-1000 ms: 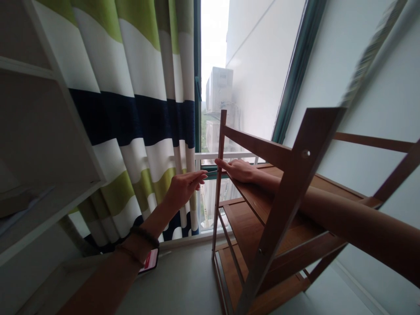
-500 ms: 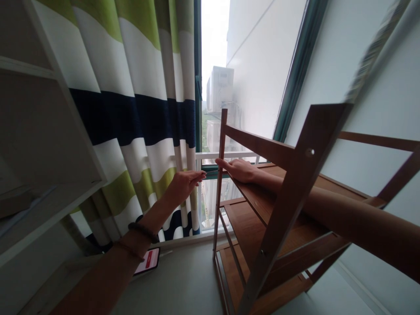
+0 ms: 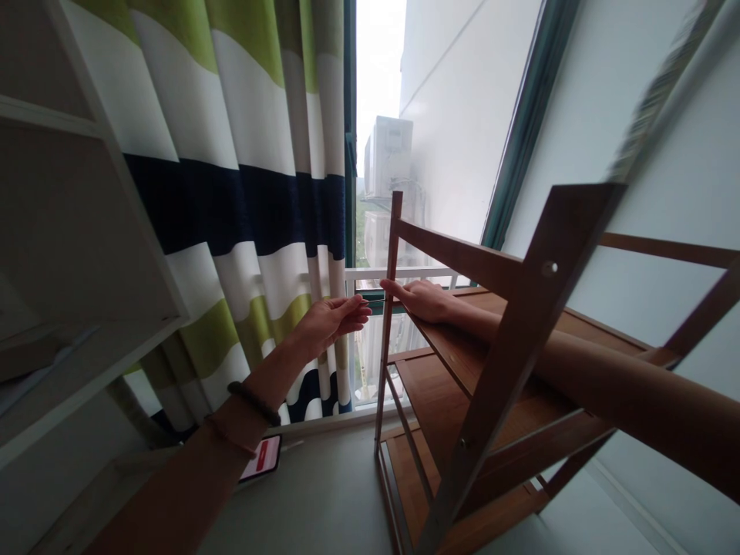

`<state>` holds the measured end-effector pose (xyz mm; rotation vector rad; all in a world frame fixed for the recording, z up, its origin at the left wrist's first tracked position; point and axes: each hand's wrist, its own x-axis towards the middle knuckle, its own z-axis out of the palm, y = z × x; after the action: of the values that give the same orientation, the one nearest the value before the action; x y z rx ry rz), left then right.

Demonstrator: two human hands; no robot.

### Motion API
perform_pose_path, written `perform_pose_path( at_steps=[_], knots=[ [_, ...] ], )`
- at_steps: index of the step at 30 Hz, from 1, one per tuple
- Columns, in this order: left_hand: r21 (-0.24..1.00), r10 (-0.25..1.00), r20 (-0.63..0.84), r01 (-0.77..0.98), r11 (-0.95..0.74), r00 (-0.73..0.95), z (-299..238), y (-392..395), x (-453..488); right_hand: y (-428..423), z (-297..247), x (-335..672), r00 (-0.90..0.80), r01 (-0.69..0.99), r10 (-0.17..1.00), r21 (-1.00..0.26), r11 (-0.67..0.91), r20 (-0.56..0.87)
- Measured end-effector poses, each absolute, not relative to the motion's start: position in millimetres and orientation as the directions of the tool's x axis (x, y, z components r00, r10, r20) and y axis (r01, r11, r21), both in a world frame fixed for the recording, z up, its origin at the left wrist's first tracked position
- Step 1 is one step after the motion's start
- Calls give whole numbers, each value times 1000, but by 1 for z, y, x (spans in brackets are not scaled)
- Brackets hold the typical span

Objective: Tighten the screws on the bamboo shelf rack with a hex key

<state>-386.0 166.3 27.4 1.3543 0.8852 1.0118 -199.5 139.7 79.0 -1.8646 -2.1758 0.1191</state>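
Observation:
A brown wooden shelf rack stands on the right by the window. My right hand reaches through it and lies flat on the upper shelf board, fingers stretched out, their tips at the far upright post. My left hand hovers just left of that post, palm turned up, fingers extended and slightly apart, pointing at the post without touching it. I see nothing in it. A dark bead bracelet sits on my left wrist.
A striped green, white and navy curtain hangs behind my left hand. A white shelf unit fills the left side. A phone with a red screen lies on the grey floor. Beyond the window is an air-conditioner unit.
My left hand's fingers, pinched together near the post before, have loosened and spread a little, palm turning up. My right hand has stayed flat on the shelf.

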Motion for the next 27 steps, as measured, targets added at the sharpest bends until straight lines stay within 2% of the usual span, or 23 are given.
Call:
perform_pose_path(
  at_steps=[4,6,7,9,10,12,14,16,17,19,22,24,25,27],
  knots=[
    [994,872,-100,1,114,480,32,179,-393,138,80,-201,-135,948,978,-265,174,160],
    [997,856,-73,24,70,512,35,183,-394,140,79,-200,-135,947,977,-270,176,165],
    [999,863,-15,35,-4,505,36,183,-394,141,79,-199,-134,948,977,-266,175,166],
    [959,874,186,112,-262,449,35,182,-393,142,77,-198,-136,947,976,-266,178,169],
    [891,853,314,180,-416,417,33,181,-393,143,77,-198,-138,946,976,-270,180,168],
    [670,737,542,321,-669,404,26,177,-392,143,76,-197,-137,944,978,-277,178,159],
    [467,600,663,379,-799,448,16,172,-393,143,77,-198,-125,947,980,-275,164,153],
    [408,546,696,368,-835,466,9,167,-393,142,78,-199,-109,953,984,-266,145,144],
    [443,568,693,358,-822,444,7,165,-393,142,78,-200,-104,955,985,-263,138,140],
    [602,670,635,299,-741,385,6,162,-391,141,79,-201,-95,957,987,-261,126,130],
    [838,791,475,77,-541,386,11,159,-388,139,81,-202,-95,954,988,-271,125,122],
    [902,805,403,-38,-431,435,13,161,-388,138,82,-202,-100,952,988,-277,130,118],
    [913,805,380,-42,-407,456,13,162,-389,138,82,-202,-104,952,988,-276,133,118],
    [885,799,384,63,-461,463,11,168,-392,138,82,-202,-106,954,987,-270,134,117]
  ],
)
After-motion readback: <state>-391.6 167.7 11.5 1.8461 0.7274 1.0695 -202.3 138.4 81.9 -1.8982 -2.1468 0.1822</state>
